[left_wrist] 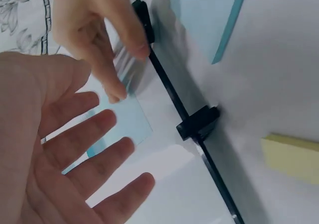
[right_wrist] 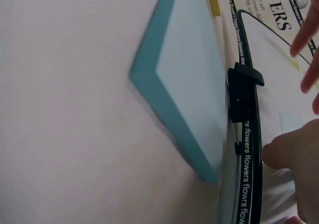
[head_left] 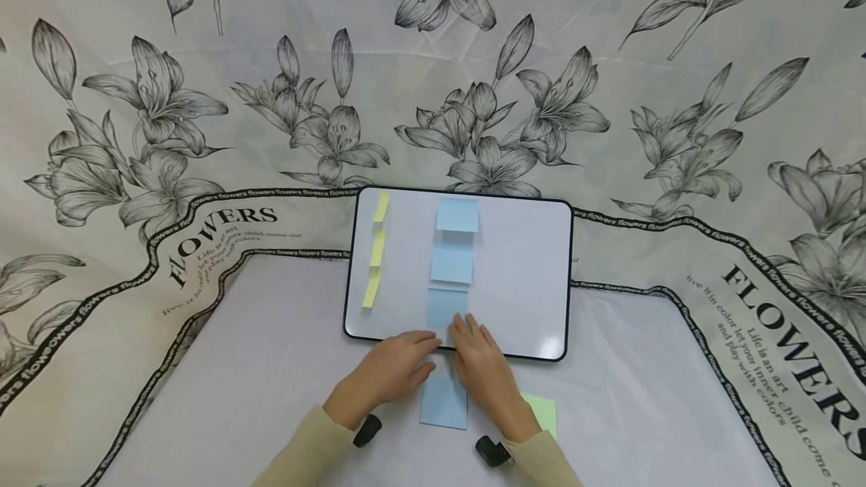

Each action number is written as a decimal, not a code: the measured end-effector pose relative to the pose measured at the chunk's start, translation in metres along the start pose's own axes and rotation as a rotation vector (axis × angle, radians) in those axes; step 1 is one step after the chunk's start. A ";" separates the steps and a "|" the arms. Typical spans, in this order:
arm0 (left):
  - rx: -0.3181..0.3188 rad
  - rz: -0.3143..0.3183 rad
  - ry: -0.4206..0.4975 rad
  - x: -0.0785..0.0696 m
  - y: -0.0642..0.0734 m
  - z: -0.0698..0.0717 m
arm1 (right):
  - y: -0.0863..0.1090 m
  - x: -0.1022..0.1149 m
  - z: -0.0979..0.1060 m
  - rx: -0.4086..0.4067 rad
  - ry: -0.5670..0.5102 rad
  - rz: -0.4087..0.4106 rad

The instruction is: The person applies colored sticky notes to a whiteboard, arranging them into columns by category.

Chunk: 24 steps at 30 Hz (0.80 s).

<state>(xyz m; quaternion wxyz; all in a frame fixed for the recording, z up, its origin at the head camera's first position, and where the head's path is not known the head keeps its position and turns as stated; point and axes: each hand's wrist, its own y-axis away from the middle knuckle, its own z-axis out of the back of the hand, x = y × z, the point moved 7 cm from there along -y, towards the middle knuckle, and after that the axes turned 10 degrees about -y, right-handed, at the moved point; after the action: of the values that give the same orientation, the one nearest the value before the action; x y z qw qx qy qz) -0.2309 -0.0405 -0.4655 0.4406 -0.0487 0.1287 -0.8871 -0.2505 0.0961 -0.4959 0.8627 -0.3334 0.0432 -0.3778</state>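
A column of three light blue sticky notes runs down the middle of the whiteboard (head_left: 514,276). My right hand (head_left: 483,367) has its fingertips on the lowest blue note (head_left: 443,308), fingers fairly straight. To its left, my left hand (head_left: 389,374) is at the board's bottom edge, its fingers pointing toward the right hand. In the left wrist view this left hand (left_wrist: 75,154) has loosely spread fingers and holds nothing. A blue sticky note pad (head_left: 443,403) lies on the table just below the board, between my forearms.
Three narrow yellow strips (head_left: 377,248) are stuck near the board's left side. A green pad (head_left: 543,413) lies partly under my right forearm. A yellow pad (left_wrist: 291,157) sits on the white tablecloth (head_left: 643,397). Black clips (left_wrist: 198,123) grip the board's lower edge.
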 end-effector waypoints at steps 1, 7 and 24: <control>-0.032 -0.007 -0.014 0.001 -0.005 0.001 | 0.002 0.000 -0.002 0.015 0.003 -0.005; -0.091 -0.020 -0.050 0.004 -0.034 0.000 | 0.011 0.000 -0.010 0.106 -0.015 -0.052; 0.047 -0.011 -0.088 -0.002 -0.081 -0.019 | 0.018 0.001 -0.011 0.130 -0.028 -0.062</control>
<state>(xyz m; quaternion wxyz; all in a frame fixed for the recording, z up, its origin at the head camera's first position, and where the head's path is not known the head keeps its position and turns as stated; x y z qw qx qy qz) -0.2952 0.0113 -0.4615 0.4418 -0.0782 0.0879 -0.8894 -0.2420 0.0980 -0.5146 0.8709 -0.2832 -0.0035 -0.4017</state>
